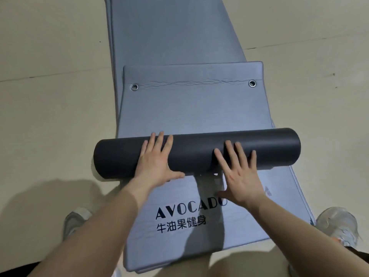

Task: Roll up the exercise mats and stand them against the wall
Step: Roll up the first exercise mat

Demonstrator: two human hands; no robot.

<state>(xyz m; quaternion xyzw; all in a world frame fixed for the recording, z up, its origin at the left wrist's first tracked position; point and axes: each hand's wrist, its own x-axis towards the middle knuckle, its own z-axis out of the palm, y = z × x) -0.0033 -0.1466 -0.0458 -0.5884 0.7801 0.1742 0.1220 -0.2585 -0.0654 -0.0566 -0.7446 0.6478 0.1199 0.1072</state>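
Dark rolled mat point(199, 150) is pressed under flat, spread fingers point(159, 140) of both hands, nothing gripped; uneven pushing could skew it beyond the fingertips across the grey mat point(191, 104).

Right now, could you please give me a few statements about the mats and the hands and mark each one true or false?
1. Both hands, the left hand and the right hand, rest flat on the dark roll. True.
2. The dark roll stands upright against a wall. False: it lies on its side across the grey mats on the floor.
3. The nearest grey mat carries the word AVOCADO. True.
4. The grey mats are all rolled up. False: they lie flat and stacked.
5. Two metal eyelets, one and another, show on a mat beyond the roll. True.
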